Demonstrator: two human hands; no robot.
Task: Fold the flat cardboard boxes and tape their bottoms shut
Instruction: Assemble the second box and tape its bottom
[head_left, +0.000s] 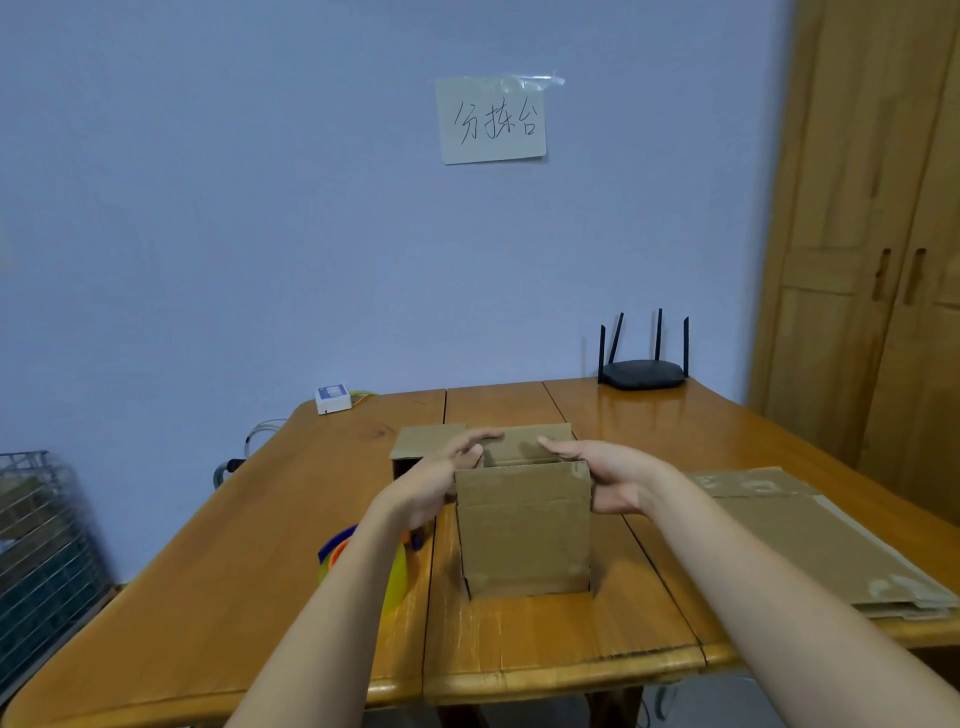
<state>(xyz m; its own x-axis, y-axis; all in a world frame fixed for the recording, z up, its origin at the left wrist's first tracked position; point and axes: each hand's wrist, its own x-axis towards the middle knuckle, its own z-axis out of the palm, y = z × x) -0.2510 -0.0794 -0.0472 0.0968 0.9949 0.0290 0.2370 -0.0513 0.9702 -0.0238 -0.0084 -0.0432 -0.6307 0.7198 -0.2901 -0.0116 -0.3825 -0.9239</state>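
An upright brown cardboard box (524, 535) is seen standing in the middle of the frame on a glossy orange-brown wooden table (218, 561), its upper flaps raised. The left hand (441, 475) is pressed against the box's upper left edge, fingers loosely spread and stretched over the top opening. The right hand (605, 475) is placed at the upper right corner, thumb and fingers open and laid along the flap rather than clenched. Just behind the hands, a second assembled brown cardboard box (431, 441) is partly hidden. A stack of flat, unfolded brown cardboard sheets (810, 540) is laid at the right of the frame, near the table edge. At lower left of the box, a yellow and blue tape dispenser (395, 566) is partly covered by the left forearm (only its coloured edges are visible). A black router with four antennas (644, 371) is set at the table's far right corner, and a white paper note with handwriting (491, 119) is taped on the pale blue wall at upper centre.
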